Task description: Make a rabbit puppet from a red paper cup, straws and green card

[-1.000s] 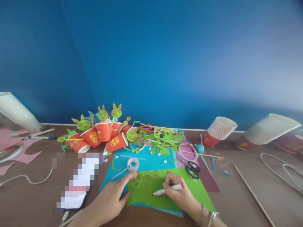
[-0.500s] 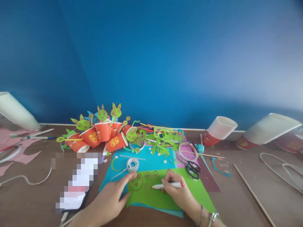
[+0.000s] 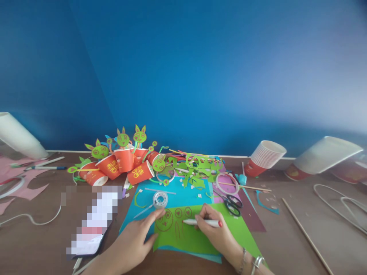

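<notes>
My right hand is closed round a white marker with a red tip, its point at the green paper. Drawn in red on that sheet are a round face, two small circles with hearts inside and a long pointed oval. A short line shows just right of the oval. My left hand lies with fingers stretched on the sheet's left edge, its fingertips by the face drawing. A roll of tape sits just beyond those fingertips on blue paper.
Black-handled scissors lie at the green sheet's far right corner. Green paper scraps heap up behind. Red paper cups with green animal faces stand back left. Stacked cups lean back right. A phone lies left, a wooden stick right.
The marker tip has moved up slightly, and a short red line now shows right of the pointed oval. My left hand stays where it was.
</notes>
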A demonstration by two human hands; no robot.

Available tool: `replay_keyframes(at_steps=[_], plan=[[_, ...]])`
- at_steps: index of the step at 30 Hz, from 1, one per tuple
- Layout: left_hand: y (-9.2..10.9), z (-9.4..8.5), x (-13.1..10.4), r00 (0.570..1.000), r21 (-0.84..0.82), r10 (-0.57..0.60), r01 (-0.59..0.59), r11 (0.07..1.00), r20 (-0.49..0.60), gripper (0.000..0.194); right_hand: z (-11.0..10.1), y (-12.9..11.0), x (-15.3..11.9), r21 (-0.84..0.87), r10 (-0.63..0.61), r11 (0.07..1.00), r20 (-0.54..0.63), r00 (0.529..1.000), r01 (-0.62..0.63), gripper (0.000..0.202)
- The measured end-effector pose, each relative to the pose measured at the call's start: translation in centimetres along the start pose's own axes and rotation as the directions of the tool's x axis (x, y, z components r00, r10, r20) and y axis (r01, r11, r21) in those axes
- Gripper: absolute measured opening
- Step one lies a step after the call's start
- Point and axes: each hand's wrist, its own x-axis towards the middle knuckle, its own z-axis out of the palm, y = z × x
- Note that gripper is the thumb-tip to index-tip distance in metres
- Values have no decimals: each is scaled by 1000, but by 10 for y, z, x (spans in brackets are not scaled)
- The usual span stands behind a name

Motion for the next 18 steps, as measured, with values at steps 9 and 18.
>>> replay_keyframes(at_steps=[9,18], plan=[[-1,0,1,1000,9,3,-3,1000,6,63,-3,-4,-2,-4,-37,999,15,999,37,22],[0,0,0,1000,0,7,-7,1000,7,61,-5,-5,-1,3,-32,999,-2,999,32,20]])
